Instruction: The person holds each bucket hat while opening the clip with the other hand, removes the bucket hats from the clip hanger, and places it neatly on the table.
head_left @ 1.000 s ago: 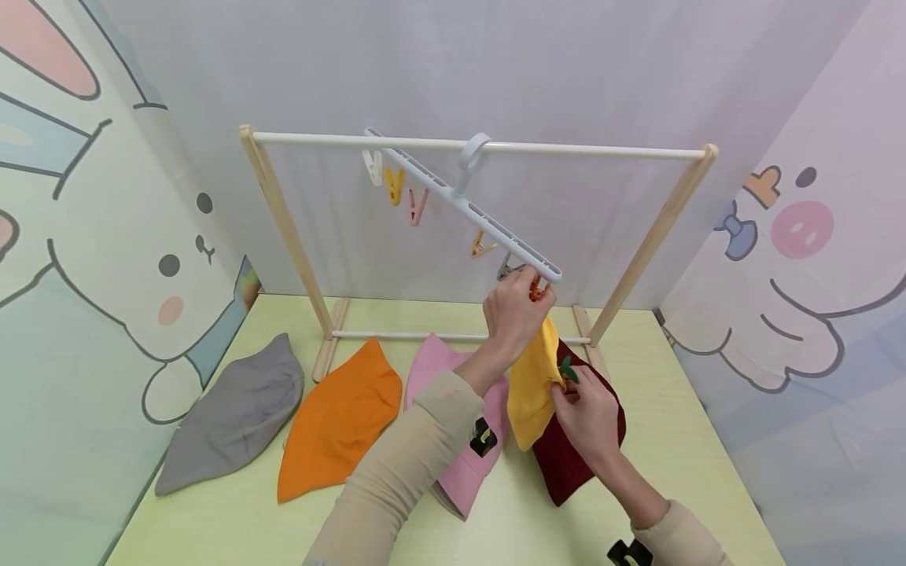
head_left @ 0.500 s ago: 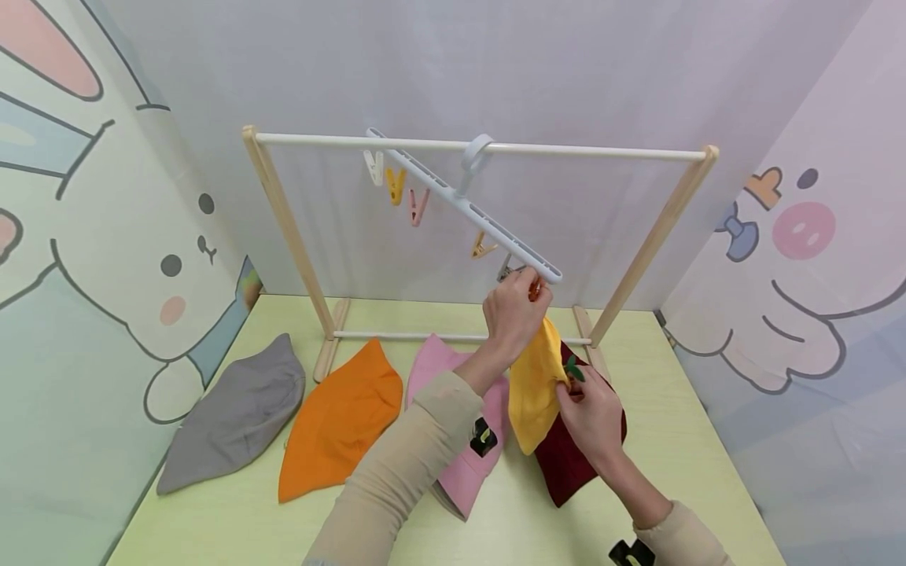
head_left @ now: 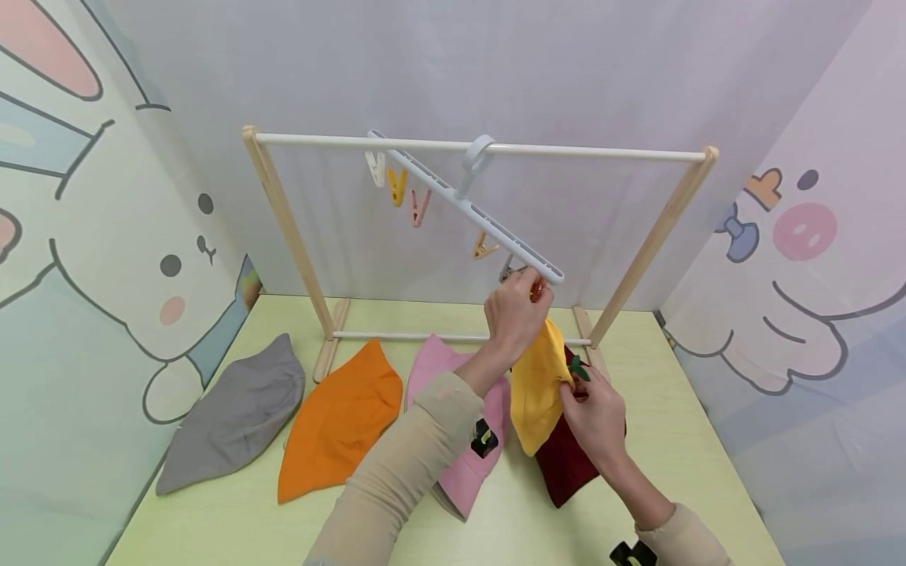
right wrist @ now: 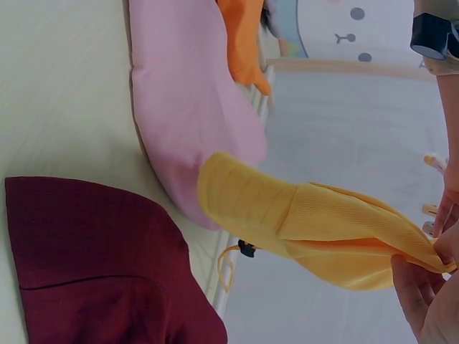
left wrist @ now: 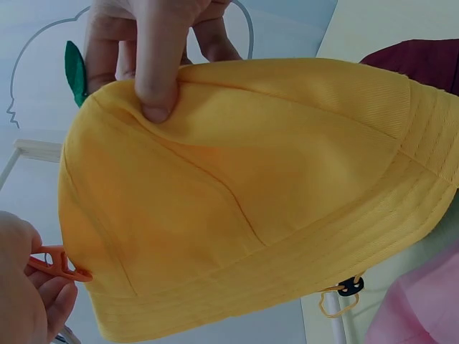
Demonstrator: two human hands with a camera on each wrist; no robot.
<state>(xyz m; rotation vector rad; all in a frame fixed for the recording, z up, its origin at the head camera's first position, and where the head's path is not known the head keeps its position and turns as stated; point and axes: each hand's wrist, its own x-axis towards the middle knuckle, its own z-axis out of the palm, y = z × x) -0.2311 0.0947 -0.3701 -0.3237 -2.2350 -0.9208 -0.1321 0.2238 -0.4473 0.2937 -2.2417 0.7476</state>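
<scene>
A yellow bucket hat (head_left: 535, 393) with a green leaf on its crown (left wrist: 75, 74) hangs below the near end of a pale grey clip hanger (head_left: 488, 222). My right hand (head_left: 596, 410) pinches the cloth of its crown between thumb and fingers, close to the leaf. At the hanger's end, my left hand (head_left: 515, 310) pinches an orange clothespin (left wrist: 59, 264). In the left wrist view the clothespin's tip meets the edge of the yellow hat. A black cord lock (left wrist: 351, 287) dangles under the brim.
The hanger hooks over the white rail (head_left: 602, 152) of a wooden rack. White (head_left: 376, 168), yellow (head_left: 397, 188), pink (head_left: 420, 207) and other clothespins hang from it. Grey (head_left: 237, 417), orange (head_left: 343, 424), pink (head_left: 463, 472) and maroon (head_left: 566, 464) hats lie on the table.
My right hand has shifted slightly right and down, drawing the yellow hat along. My left hand stays under the hanger's end, and its fingers now cover more of the orange clothespin.
</scene>
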